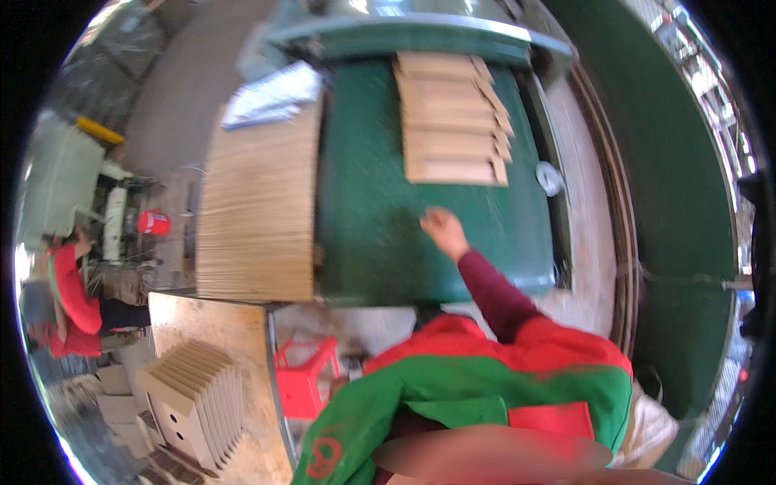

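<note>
Only one of the person's hands shows clearly: the right hand (443, 228), reaching forward over the green belt (368, 202), loosely curled and holding nothing; whether its fingers touch the belt cannot be told, since motion blurs them. No left hand can be made out; a green and red jacket sleeve (453, 388) fills the lower middle of the view and a blurred patch lies across its lower edge.

A row of overlapping flat cardboard blanks (451, 121) lies on the belt beyond the right hand, apart from it, the nearest blank just ahead of the fingers. Left of the belt, a tall pile of stacked cardboard sheets (257, 214) stands edge-on, well apart from the hand. Its far end is covered by a bluish wrapped bundle (271, 95).

The right forearm in a dark red sleeve (497, 291) stretches up and to the left from the jacket, wrist straight, palm turned down. Below the pile, more folded blanks (194, 400) lean on a wooden counter (218, 319) beside a red plastic stool (303, 380). Another person in red (69, 299) is half cut off at the left rim.
</note>
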Available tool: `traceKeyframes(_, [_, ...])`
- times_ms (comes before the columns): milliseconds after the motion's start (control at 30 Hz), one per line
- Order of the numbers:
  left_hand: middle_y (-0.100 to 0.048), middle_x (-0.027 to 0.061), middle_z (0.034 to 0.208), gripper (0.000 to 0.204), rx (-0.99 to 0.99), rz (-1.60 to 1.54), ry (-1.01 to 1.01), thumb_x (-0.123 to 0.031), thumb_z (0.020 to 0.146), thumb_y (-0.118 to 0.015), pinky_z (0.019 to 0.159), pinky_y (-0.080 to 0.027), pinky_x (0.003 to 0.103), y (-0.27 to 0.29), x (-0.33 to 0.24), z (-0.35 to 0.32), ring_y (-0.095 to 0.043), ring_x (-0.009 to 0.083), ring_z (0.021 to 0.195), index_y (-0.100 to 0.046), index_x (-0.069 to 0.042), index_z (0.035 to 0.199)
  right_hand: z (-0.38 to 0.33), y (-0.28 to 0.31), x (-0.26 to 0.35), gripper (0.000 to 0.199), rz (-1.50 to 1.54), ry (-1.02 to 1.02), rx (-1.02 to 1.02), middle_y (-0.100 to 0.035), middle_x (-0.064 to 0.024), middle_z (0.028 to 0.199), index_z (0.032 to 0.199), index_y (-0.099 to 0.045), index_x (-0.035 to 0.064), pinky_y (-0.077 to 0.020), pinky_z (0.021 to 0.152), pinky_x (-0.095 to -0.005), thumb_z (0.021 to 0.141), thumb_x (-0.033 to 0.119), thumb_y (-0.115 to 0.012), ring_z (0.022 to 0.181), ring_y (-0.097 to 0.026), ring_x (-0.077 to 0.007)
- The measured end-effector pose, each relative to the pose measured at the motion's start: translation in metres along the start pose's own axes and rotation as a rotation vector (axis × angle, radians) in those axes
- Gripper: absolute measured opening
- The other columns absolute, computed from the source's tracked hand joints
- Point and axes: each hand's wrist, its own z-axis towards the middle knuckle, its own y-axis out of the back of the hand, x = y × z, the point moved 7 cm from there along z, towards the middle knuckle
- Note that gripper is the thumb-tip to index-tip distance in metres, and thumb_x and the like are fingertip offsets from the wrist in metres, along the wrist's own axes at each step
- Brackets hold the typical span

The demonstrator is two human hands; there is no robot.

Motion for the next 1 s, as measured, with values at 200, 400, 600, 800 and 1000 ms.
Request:
traceKeyframes(200, [-0.063,0.0071,0.096,0.049,-0.038,-0.102,-0.082,-0.029,0.086,-0.060,0.053,-0.048,0.030,-0.067,-0.124,-0.017,-0.061,0.0155,0.073,-0.051,-0.006,0.129,0.075,0.090,-0.019,0.050,-0.707,0.135,-0.165,-0.055,-0.0155,0.119,0.114,-0.059,0.0069,-0.0440,0.090,-0.0427,0.079,0.041,-0.065,0.110,-0.053,-0.0317])
traceKeyframes(400, [-0.063,0.0099,0.105,0.057,0.106,0.075,-0.130,-0.032,0.084,-0.064,0.066,-0.050,0.029,-0.120,-0.188,-0.051,-0.061,0.0156,0.078,-0.049,-0.002,0.130,0.121,0.072,-0.030,0.059,-0.977,0.276,-0.006,-0.051,-0.0061,0.126,0.126,-0.050,0.0131,-0.0361,0.096,-0.0447,0.082,0.051,-0.057,0.113,-0.050,-0.0263])
traceKeyframes(600, [-0.064,0.0139,0.106,0.052,-0.088,0.073,0.168,-0.033,0.085,-0.060,0.065,-0.051,0.029,-0.098,-0.147,-0.043,-0.064,0.0197,0.080,-0.053,0.000,0.126,0.128,0.076,-0.046,0.065,-0.955,0.352,0.075,-0.060,-0.0142,0.113,0.133,-0.042,0.0083,-0.0407,0.091,-0.0433,0.086,0.051,-0.052,0.103,-0.057,-0.0291])
traceKeyframes(800, [-0.066,0.0139,0.101,0.051,0.006,0.236,0.041,-0.032,0.085,-0.061,0.068,-0.053,0.030,-0.129,-0.181,-0.037,-0.064,0.0186,0.081,-0.055,0.002,0.122,0.136,0.072,-0.053,0.066,-1.040,0.351,0.266,-0.061,-0.0166,0.110,0.135,-0.038,0.0050,-0.0437,0.087,-0.0431,0.087,0.049,-0.051,0.102,-0.058,-0.0301])
traceKeyframes(1000, [-0.064,0.0075,0.096,0.041,0.411,-0.182,-0.156,-0.037,0.086,-0.063,0.066,-0.050,0.034,-0.265,-0.333,-0.016,-0.063,0.0180,0.080,-0.058,-0.005,0.110,0.134,0.066,-0.063,0.063,-0.998,0.331,0.250,-0.058,-0.0138,0.118,0.131,-0.040,0.0049,-0.0444,0.088,-0.0416,0.084,0.044,-0.057,0.108,-0.056,-0.0278])
